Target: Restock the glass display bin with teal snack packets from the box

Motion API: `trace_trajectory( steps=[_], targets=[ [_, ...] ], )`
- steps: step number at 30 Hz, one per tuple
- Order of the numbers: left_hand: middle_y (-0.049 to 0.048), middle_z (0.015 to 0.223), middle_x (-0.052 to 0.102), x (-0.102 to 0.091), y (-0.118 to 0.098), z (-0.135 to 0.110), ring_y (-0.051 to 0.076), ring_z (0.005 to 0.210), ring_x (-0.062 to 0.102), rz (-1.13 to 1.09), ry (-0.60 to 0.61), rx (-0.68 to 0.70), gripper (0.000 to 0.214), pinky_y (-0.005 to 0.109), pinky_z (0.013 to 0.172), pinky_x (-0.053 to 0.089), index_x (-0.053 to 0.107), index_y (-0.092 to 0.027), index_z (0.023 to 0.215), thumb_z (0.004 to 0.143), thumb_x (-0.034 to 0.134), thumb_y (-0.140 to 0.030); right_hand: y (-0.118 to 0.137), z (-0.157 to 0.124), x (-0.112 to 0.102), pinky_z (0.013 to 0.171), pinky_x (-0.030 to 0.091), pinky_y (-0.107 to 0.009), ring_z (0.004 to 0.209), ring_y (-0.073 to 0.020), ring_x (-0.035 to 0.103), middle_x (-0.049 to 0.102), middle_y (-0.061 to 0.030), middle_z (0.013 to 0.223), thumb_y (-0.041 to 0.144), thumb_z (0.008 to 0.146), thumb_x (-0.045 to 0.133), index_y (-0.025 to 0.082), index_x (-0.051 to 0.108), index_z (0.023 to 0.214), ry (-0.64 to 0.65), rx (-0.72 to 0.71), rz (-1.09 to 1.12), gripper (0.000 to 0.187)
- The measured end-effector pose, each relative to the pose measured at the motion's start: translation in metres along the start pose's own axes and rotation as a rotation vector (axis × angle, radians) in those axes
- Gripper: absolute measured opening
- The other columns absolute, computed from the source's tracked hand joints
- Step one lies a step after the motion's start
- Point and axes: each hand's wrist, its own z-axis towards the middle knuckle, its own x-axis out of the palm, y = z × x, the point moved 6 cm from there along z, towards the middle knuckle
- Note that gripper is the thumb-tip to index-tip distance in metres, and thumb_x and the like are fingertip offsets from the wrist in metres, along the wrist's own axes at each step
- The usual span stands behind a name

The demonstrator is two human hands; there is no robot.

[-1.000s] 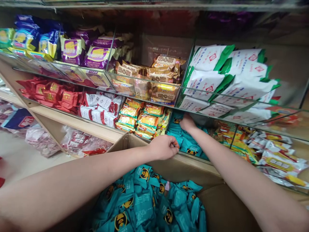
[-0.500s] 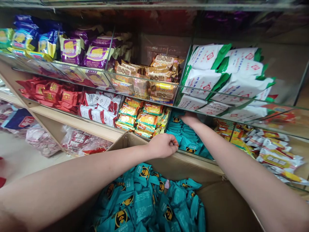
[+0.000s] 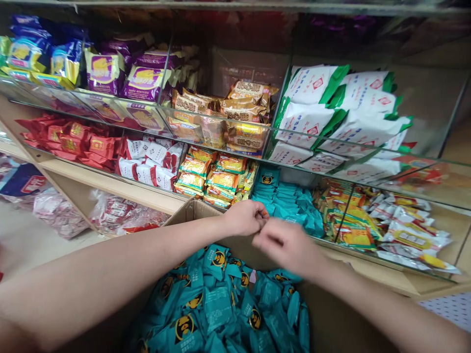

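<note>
My left hand is closed, its fingers curled together over the far edge of a cardboard box; whatever it may hold is hidden. Close beside its fingertips is my right hand, smeared by motion, its fingers bent and pointing left. No packet shows plainly in it. Beneath both hands, the box holds a loose heap of teal snack packets with a black and yellow emblem. Just beyond the hands, more teal packets stand packed in rows in a lower shelf compartment.
Yellow-orange packets lie left of the teal row, and yellow-green packets right of it. A clear shelf front overhangs this row, with white-green packets behind it. Plastic-wrapped goods sit under the shelf at left.
My right hand has come out of the teal compartment, back and down toward me, to beside my left hand. The left hand has shifted only slightly. The teal row is now less covered.
</note>
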Motion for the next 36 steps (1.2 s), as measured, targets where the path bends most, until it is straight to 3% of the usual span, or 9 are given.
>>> trace_trajectory(
  steps=[2,4,6,12,19,23,26,32,36],
  targets=[
    [-0.0025,0.06,0.059,0.001,-0.001,0.0,0.01,0.055,0.054,-0.003,0.009,0.0,0.013,0.019,0.053,0.04,0.056,-0.016,0.075,0.067,0.05,-0.024,0.016,-0.032,0.05,0.072,0.04,-0.028,0.08,-0.0177,0.055,0.06,-0.0062,0.085,0.046,0.078,0.044,0.018,0.06,0.087,0.341,-0.013,0.063,0.034],
    [-0.0025,0.06,0.058,0.003,-0.002,-0.001,0.01,0.054,0.054,-0.003,0.026,0.001,0.015,0.02,0.054,0.04,0.056,-0.016,0.077,0.068,0.049,-0.026,0.019,-0.057,0.092,0.083,0.038,-0.032,0.103,-0.0256,0.047,0.05,-0.0137,0.114,0.053,0.065,0.056,0.015,0.045,0.118,0.595,0.051,0.127,0.066],
    [-0.0023,0.061,0.059,0.004,-0.003,-0.003,0.01,0.056,0.054,0.007,0.043,0.014,0.015,0.019,0.055,0.04,0.056,-0.016,0.077,0.067,0.051,-0.026,0.011,-0.073,0.12,0.085,0.036,-0.036,0.111,-0.0303,0.042,0.043,-0.0177,0.123,0.053,0.057,0.063,0.014,0.028,0.13,0.723,0.187,0.159,0.09],
    [-0.0018,0.065,0.058,0.006,-0.007,-0.007,0.01,0.061,0.052,0.046,0.081,0.063,0.016,0.019,0.057,0.039,0.059,-0.016,0.077,0.065,0.054,-0.025,-0.001,-0.081,0.139,0.058,0.041,-0.025,0.074,-0.0184,0.056,0.059,0.0013,0.076,0.035,0.05,0.068,0.022,0.033,0.119,0.625,0.43,0.283,0.079],
    [-0.0019,0.066,0.058,0.006,-0.011,-0.01,0.009,0.061,0.051,0.038,0.132,0.09,0.017,0.018,0.057,0.039,0.059,-0.015,0.08,0.066,0.054,-0.024,-0.003,-0.083,0.146,0.049,0.037,-0.021,0.064,-0.0143,0.054,0.057,0.0035,0.072,0.028,0.043,0.07,0.019,0.032,0.118,0.556,0.546,0.37,0.085],
    [-0.0019,0.067,0.058,0.005,-0.013,-0.012,0.009,0.061,0.051,0.033,0.139,0.097,0.016,0.018,0.057,0.039,0.058,-0.015,0.08,0.067,0.054,-0.025,0.001,-0.077,0.132,0.047,0.036,-0.02,0.058,-0.0119,0.052,0.058,0.0045,0.069,0.021,0.048,0.067,0.02,0.035,0.119,0.638,0.461,0.385,0.077],
    [-0.0007,0.071,0.059,0.003,-0.016,-0.014,0.009,0.062,0.053,-0.057,0.167,0.063,0.019,0.019,0.056,0.041,0.056,-0.016,0.083,0.071,0.052,-0.03,0.005,-0.066,0.097,0.049,0.036,-0.019,0.058,-0.0102,0.051,0.057,0.0041,0.066,0.021,0.057,0.062,0.02,0.055,0.1,0.641,0.321,0.454,0.043],
    [0.0048,0.088,0.061,0.004,-0.032,-0.026,0.011,0.074,0.058,-0.377,0.325,0.055,0.041,0.025,0.067,0.045,0.051,-0.015,0.098,0.071,0.053,-0.046,-0.02,-0.044,-0.008,0.054,0.037,-0.021,0.059,-0.0092,0.046,0.053,0.0021,0.066,0.03,0.068,0.057,0.017,0.061,0.087,-0.02,0.347,0.678,0.023],
    [0.0029,0.089,0.059,0.008,-0.03,-0.027,0.013,0.077,0.056,-0.252,0.237,0.059,0.048,0.025,0.068,0.044,0.054,-0.016,0.099,0.059,0.066,-0.041,-0.04,-0.045,-0.027,0.058,0.039,-0.023,0.062,-0.0102,0.047,0.052,0.0016,0.068,0.036,0.066,0.061,0.017,0.059,0.09,-0.318,0.396,0.834,0.03]
  ],
)
